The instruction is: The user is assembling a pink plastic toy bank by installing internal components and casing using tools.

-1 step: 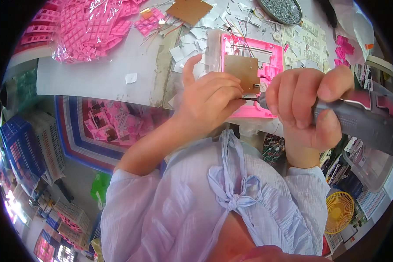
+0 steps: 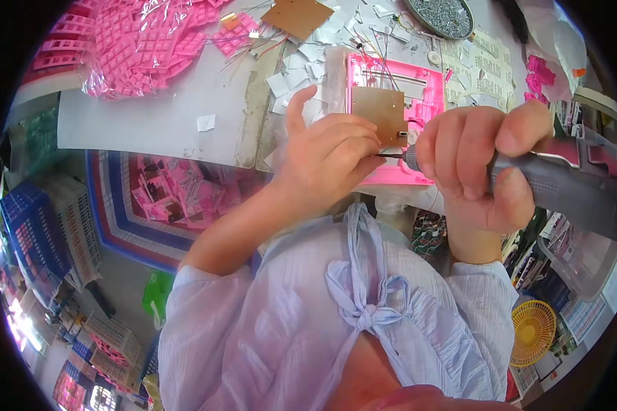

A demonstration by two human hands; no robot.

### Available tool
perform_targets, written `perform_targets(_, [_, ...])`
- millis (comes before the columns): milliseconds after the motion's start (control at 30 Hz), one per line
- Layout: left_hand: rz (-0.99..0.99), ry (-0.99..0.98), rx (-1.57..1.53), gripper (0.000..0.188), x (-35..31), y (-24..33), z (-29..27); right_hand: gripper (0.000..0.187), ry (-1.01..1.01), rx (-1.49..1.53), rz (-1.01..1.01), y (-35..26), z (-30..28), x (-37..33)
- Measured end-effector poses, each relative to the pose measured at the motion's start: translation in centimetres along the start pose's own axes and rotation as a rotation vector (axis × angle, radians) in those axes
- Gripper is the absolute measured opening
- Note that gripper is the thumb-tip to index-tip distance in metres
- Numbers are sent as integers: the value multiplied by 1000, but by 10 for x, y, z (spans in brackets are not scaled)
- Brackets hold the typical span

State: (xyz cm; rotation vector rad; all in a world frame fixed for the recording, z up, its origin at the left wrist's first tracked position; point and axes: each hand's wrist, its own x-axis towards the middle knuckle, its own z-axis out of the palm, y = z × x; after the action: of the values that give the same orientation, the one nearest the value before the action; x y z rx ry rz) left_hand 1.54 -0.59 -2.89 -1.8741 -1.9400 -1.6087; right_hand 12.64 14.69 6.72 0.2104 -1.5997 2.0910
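My right hand (image 2: 483, 161) is wrapped round a dark grey electric screwdriver (image 2: 569, 185), held level with its thin bit pointing left. The bit's end reaches the fingertips of my left hand (image 2: 332, 147), whose thumb and fingers are pinched together while one finger sticks up. Whatever sits in that pinch is hidden. Just beyond both hands lies a pink plastic housing (image 2: 384, 177) on the table. A brown square circuit board (image 2: 380, 109) rests on it, with thin wires (image 2: 380, 58) rising behind.
A round dish of small metal screws (image 2: 442, 15) stands at the back right. Bagged pink keypad-like parts (image 2: 144, 48) lie back left, near another brown board (image 2: 297, 17) and white paper scraps (image 2: 295, 79). Below the table edge is a striped basket (image 2: 110, 212) of pink parts.
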Motion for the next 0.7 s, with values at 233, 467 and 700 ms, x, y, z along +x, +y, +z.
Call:
perform_targets(233, [117,-18,51,35,-3,-6,-3,19,52,-7,42,2,6,-8])
perform_targets(467, [-32,19,47,24,2,-21,-24,22,165,-10,-38,33,0,-17])
perform_targets(700, [-119,-30,65,23,-1,-15,-26,21,51,-221,-5,41,7,-18])
